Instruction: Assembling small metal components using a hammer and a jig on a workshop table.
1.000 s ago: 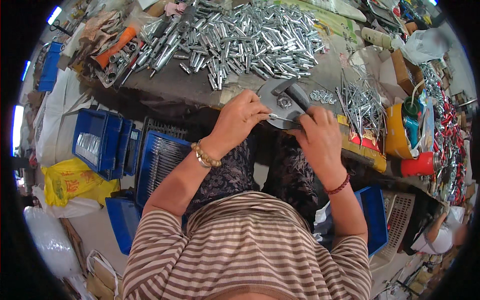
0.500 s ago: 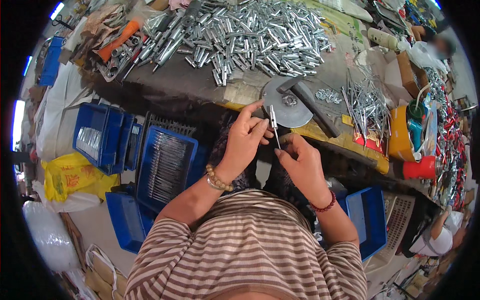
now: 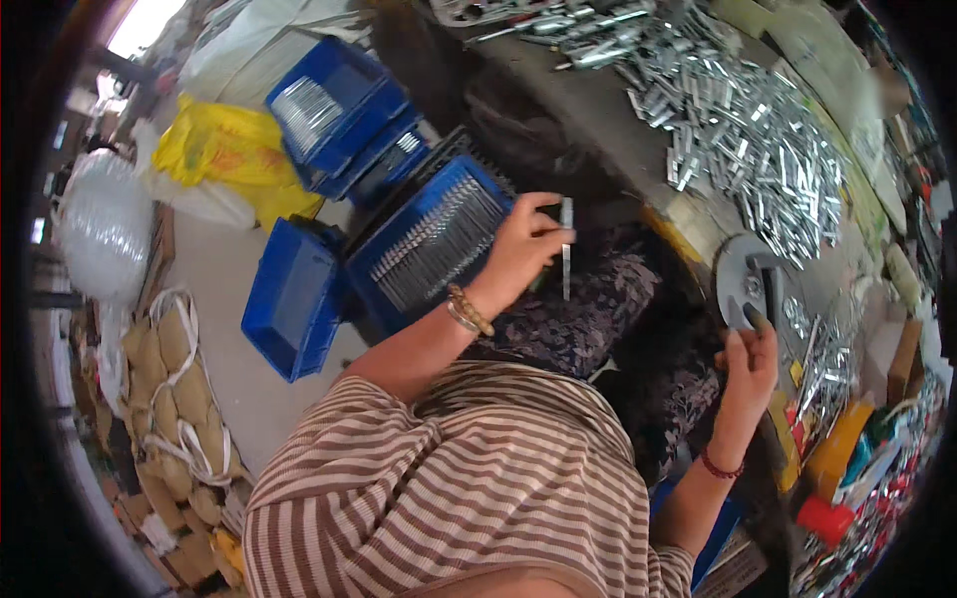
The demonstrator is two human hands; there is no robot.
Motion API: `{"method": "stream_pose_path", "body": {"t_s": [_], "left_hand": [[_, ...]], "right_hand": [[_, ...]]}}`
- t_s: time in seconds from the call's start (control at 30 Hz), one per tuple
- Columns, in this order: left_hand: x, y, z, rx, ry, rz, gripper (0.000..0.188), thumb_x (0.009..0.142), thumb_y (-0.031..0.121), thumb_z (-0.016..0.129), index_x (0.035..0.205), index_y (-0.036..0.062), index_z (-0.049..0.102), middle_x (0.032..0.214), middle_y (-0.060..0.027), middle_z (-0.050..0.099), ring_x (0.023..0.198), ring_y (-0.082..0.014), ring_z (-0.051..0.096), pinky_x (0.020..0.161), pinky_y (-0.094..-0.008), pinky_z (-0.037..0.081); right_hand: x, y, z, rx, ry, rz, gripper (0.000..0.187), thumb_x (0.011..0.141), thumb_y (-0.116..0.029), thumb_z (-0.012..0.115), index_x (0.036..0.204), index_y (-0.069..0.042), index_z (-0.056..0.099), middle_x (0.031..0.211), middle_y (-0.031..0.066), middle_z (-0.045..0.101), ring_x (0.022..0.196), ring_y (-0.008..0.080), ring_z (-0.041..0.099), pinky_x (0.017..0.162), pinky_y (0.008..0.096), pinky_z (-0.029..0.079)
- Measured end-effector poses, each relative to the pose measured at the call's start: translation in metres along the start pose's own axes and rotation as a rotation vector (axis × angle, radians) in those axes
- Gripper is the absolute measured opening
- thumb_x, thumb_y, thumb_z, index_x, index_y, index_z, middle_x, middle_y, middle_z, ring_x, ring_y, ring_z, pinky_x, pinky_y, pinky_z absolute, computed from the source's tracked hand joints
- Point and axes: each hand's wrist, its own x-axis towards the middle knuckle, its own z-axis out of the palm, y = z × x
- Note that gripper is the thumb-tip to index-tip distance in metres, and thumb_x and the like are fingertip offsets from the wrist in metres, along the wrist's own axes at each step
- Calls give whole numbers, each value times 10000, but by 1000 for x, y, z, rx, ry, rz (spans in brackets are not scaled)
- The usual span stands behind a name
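My left hand (image 3: 523, 249) is closed, its fingertips pinching a slim silver metal rod with a thicker sleeve (image 3: 566, 261). The rod stands nearly upright in the picture, above my patterned trousers. Beside that hand sits a blue tray (image 3: 364, 267) with rows of similar silver rods (image 3: 439, 244). My right hand (image 3: 748, 369) is apart from it, at the bench edge, with thumb and bent fingers loosely parted and no held thing visible. A dark patch shows at one fingertip. Just beyond lie a round metal disc (image 3: 733, 274) and a dark-headed hammer (image 3: 768, 264), partly blurred.
A large heap of silver metal sleeves (image 3: 743, 130) covers the bench. Thin rods (image 3: 827, 364) lie farther right, near a red cylinder (image 3: 825, 520). To my left are stacked blue bins (image 3: 344, 149), another blue bin (image 3: 289, 299), and a yellow bag (image 3: 224, 149).
My view has turned left. My hands, earlier together on the rod, are now apart: the left has carried it toward the blue tray, and the right has let go and moved toward the disc.
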Motion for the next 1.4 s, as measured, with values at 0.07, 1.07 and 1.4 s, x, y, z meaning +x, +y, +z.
{"method": "stream_pose_path", "body": {"t_s": [0.07, 1.07, 1.4], "left_hand": [[3, -43, -49, 54, 192, -51, 532, 899, 104, 757, 1373, 70, 517, 989, -99, 712, 858, -150, 668, 683, -295, 543], [76, 76, 14, 546, 20, 713, 254, 893, 140, 781, 1119, 88, 679, 1022, -39, 650, 967, -150, 637, 791, -291, 514], [119, 118, 59, 1022, -455, 786, 272, 789, 145, 783, 1025, 70, 671, 1105, -94, 645, 1128, -313, 586, 977, -421, 474]], "right_hand": [[1, -5, -5, 19, -37, 29, 338, 1003, -67, 640, 1338, -25, 632, 932, 6, 644, 764, 61, 571, 671, 219, 477], [3, 1, -5, 193, -19, 62, 272, 983, -32, 648, 1253, -3, 659, 902, 7, 653, 767, 70, 600, 662, 233, 505], [-18, -7, -44, -173, -62, -113, 176, 922, -107, 748, 1047, 2, 689, 910, 97, 701, 725, 205, 657, 664, 337, 522]]}}
